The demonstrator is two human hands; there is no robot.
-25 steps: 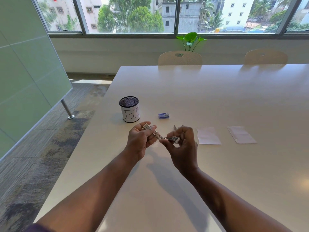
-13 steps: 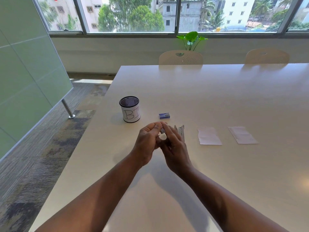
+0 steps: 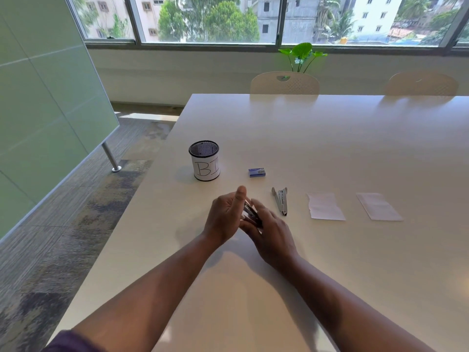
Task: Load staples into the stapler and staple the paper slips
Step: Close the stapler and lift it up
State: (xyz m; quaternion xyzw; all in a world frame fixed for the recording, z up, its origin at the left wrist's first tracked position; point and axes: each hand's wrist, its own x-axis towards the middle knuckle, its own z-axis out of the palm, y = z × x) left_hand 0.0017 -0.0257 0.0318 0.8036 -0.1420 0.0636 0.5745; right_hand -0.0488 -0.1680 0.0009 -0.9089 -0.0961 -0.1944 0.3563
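While both palms press a small metal stapler point(image 3: 250, 212) between them, left hand point(image 3: 224, 217) fingers straight, right hand point(image 3: 270, 231) flat, second stapler point(image 3: 281, 200) just beside on tabletop point(image 3: 330, 148), two paper slips point(image 3: 324, 206) right.

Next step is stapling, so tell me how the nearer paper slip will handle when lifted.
The nearer paper slip looks thin and creased, so it will probably flop. It lies flat on the smooth table, so pinching an edge may be fiddly. Likely very light; it could slide when nudged.

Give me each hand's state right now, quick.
Left hand: fingers straight, pressing against the stapler held between both hands.
Right hand: fingers extended over the stapler, pressing it from the other side.
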